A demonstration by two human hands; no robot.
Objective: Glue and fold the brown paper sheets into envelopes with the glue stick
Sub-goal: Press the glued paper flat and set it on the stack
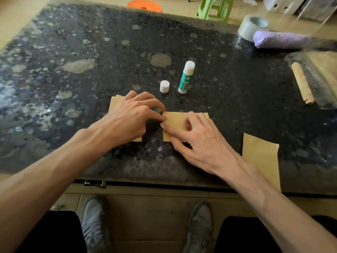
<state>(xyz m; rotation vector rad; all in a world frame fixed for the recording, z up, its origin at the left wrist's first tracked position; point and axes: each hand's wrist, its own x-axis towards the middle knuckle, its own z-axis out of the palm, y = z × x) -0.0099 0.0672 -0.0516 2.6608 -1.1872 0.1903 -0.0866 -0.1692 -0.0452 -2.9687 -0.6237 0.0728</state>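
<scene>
At the bottom of the frame two forearms reach up over the near edge of the dark speckled surface [73, 52]. A loose brown sheet [260, 157] lies at lower right, its near end overhanging that edge. In the centre sits the folded brown paper [175, 118], and the right hand [198, 141] bears down on it with spread fingertips, grasping nothing. The left hand [133, 115] lies palm down over a stack of brown sheets [114, 105] just left of centre. Its bent fingertips meet the folded piece's left edge, though I cannot tell whether they pinch it or only touch it. Just beyond the hands stands the uncapped glue stick [186, 77], upright, with its white cap [164, 86] close beside it. Further off, at upper right, are a tape roll [252, 27], a purple bundle [280, 40] and a clear bag of wooden sticks [313, 79].

The likely step is pressing a glued seam flat. Uneven pressure could let the flap slide and set crooked. Squeezed-out glue could stick the paper to the surface or to the fingers. The left wrist could drag the stack askew. A hand reaching forward could topple the standing stick, and its exposed glue may dry out.
</scene>
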